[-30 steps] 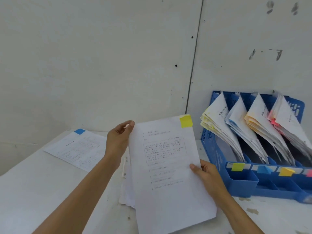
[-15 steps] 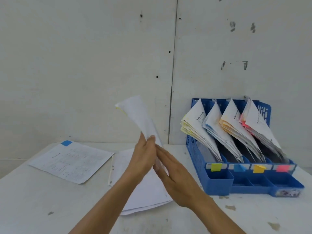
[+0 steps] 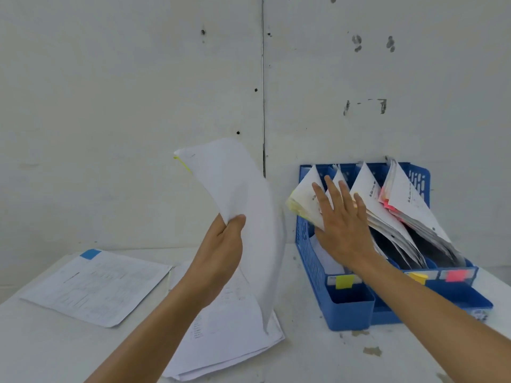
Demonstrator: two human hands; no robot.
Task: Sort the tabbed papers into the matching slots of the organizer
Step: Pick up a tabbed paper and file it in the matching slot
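White printed paper sheet with a yellow tab (image 3: 243,200): held up in the air left of the organizer, well above the table. It is bowed into a curve with its blank back to the camera. The tab shows edge-on at the top left corner. The left hand (image 3: 221,250) grips the sheet at its left edge, thumb in front, fingers curled behind. The sheet's lower corner hangs over a loose pile of white papers (image 3: 229,341) lying flat on the white table (image 3: 41,346).

Blue plastic slotted organizer (image 3: 351,310): stands on the right of the table, back against the white wall (image 3: 110,78). It has four slots side by side, each with papers leaning back. The right hand (image 3: 343,225) is flat, fingers straight and spread, gripping nothing. It presses on the yellow-edged stack (image 3: 301,200) in the leftmost slot. Its fingertips reach over the second slot's papers (image 3: 338,176). A third stack (image 3: 367,186) comes next, then the pink-edged stack (image 3: 409,197) in the rightmost slot.

Front strip labels: yellow sticker (image 3: 344,281) under the first slot, orange-yellow sticker (image 3: 418,277) under the third, pink sticker (image 3: 456,275) under the fourth. The second label is hidden behind the right forearm.

On the far left of the table, a white printed sheet with a blue tab (image 3: 94,286) lies flat, apart from the pile.
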